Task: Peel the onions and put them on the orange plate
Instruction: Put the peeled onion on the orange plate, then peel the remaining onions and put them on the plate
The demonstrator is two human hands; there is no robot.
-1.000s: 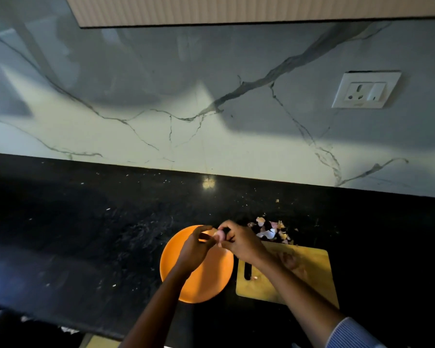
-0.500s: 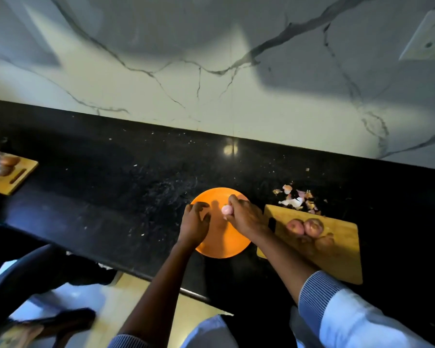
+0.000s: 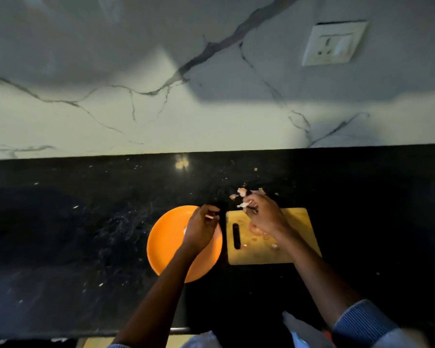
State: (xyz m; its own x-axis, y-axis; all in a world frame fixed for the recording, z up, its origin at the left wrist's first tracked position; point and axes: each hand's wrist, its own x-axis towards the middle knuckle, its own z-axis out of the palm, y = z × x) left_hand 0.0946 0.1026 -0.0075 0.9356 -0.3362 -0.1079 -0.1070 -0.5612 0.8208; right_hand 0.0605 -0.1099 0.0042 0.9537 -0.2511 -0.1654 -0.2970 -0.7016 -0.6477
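Hands part since half a second ago: right hand point(image 3: 264, 217) swings off plate point(image 3: 166, 237) to peel heap point(image 3: 241, 192) behind board point(image 3: 296, 247), pinching pale skin scraps, likely to dump waste clear of food. Left hand point(image 3: 201, 229) hovers over plate, fingers curled on small pale bit; whether peeled onion lies beneath, cannot tell. Unpeeled onions hidden under right hand. No legible writing.
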